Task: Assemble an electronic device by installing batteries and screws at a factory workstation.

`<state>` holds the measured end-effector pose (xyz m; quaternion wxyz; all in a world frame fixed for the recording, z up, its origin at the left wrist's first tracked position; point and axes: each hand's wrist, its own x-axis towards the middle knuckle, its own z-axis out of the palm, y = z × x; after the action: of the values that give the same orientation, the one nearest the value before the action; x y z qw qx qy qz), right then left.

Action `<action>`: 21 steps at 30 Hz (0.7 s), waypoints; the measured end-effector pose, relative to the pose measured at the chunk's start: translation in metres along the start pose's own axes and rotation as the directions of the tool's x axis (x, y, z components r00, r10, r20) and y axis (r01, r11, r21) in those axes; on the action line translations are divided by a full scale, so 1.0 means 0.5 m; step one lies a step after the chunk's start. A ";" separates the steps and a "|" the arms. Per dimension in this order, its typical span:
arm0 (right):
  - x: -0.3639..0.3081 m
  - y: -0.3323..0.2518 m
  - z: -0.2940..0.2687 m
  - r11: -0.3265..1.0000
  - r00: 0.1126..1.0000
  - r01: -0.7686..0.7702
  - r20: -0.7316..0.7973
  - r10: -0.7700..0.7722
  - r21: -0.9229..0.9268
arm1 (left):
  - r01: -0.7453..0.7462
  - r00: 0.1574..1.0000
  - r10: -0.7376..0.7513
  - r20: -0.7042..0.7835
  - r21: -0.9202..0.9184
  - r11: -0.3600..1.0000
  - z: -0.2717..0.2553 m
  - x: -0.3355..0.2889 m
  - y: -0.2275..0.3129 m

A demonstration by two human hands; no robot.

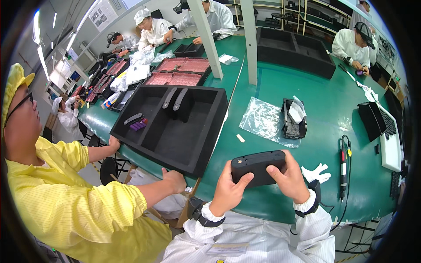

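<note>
A black box-shaped device [256, 165] with rounded ends and a small round brass-coloured fitting on its top edge is held up over the near edge of the green table. My left hand [230, 190] grips its left end, thumb on the near face. Around its right end closes my right hand [290, 179], with the thumb likewise pressed on the near face. The device's underside and far face are hidden. Just right of my right hand lies a white glove [316, 173].
A co-worker in yellow [74, 193] has both hands on a large black compartment tray [212, 127] at left, holding dark curved parts. Beyond my hands are a clear plastic bag [258, 117] and a small black holder [289, 127]. A corded electric screwdriver [343, 173] lies right.
</note>
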<state>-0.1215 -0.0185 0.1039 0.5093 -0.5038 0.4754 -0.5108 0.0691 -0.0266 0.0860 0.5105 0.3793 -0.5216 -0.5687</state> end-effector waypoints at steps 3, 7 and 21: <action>0.006 -0.047 0.003 0.911 0.933 0.305 -0.102 -0.344 -0.277 | 0.018 0.999 -0.016 0.033 -0.038 0.999 -0.015 -0.009 0.005; 0.007 -0.095 -0.015 0.767 0.887 0.460 0.267 -0.376 -0.448 | -0.018 0.997 0.022 0.068 -0.058 0.998 -0.019 -0.019 0.022; -0.027 -0.060 -0.028 0.831 0.894 0.434 0.047 -0.446 -0.348 | -0.060 0.996 0.072 0.049 -0.208 0.976 -0.012 -0.026 0.038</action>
<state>-0.1373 -0.0047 0.1328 0.2716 -0.6726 0.4389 -0.5303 0.0810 -0.0136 0.1023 0.5508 0.2905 -0.4861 -0.6131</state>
